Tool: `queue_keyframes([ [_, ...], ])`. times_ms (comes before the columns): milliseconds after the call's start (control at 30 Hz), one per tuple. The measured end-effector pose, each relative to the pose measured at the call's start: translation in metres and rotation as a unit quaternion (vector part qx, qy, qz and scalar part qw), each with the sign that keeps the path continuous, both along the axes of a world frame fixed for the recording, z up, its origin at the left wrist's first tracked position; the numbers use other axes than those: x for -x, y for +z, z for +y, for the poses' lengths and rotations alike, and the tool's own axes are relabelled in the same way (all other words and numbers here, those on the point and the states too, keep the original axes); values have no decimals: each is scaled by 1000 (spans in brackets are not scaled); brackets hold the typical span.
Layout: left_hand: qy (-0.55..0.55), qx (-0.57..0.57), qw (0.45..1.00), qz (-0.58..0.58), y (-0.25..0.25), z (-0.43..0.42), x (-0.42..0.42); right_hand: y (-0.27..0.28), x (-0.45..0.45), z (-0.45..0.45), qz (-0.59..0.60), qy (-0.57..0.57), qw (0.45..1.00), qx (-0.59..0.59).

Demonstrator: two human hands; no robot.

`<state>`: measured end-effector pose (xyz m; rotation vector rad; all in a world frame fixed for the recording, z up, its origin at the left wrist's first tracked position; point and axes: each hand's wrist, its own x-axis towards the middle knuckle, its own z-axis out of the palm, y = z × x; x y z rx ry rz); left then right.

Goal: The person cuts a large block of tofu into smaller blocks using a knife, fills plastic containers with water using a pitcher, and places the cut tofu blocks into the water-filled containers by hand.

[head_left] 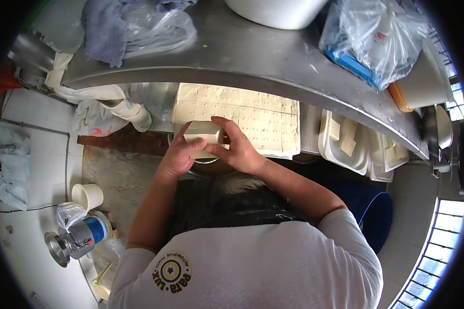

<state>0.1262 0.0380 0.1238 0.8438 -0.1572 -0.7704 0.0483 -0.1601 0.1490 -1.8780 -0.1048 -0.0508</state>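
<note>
As I'm watching the head view, the left hand (182, 157) is cupping a pale block (203, 130) from its 9 o'clock side, thumb lying across the near face, and the right hand (241, 149) is sharing the hold from 3 o'clock, fingers arching over the top corner, thumb pressing low at about 4. Contact on both flanks, then! Neither hand is spreading wide, and neither is sitting clearly nearer, because the block is resting squarely between them. Its longer side, as far as those fingers are letting me see, is running roughly 9 to 3, straight from palm to palm.

And just past the knuckles, a big scored slab (268, 123) is spreading from 12 round to 2 o'clock, cut lines and dimples showing plainly. The block is overlapping its near left part from this angle; whether the underside is touching, I'm not managing to tell.

Farther off at 12, a steel shelf (242, 56) is stretching across. Out at 3, well apart from the right hand, a white tub (329, 150) is holding pale pieces (348, 145); a blue drum (381, 216) is standing at 4. Away at 8, a white bucket (89, 196) is sitting on its own account.
</note>
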Motion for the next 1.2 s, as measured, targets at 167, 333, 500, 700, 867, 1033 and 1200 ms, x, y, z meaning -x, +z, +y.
queue_keyframes([
  [167,-13,33,998,-47,21,-5,-3,8,-7,-8,81,-17,944,-320],
  [333,-79,19,997,17,31,-9,-1,8,4,-25,227,-60,782,-578],
  [500,-83,-133,988,-7,12,-1,-2,-11,21,-38,269,-73,740,-612],
  [700,-19,-239,971,18,-10,36,3,-29,-1,-57,266,-97,758,-588],
  [867,56,-247,966,43,-40,71,8,-28,-96,-67,268,-123,827,-479],
  [1033,146,-303,942,16,-54,102,26,-31,-257,-60,170,-74,887,-422],
  [1200,192,-341,919,58,-100,142,63,-84,-433,-71,145,50,903,-402],
])
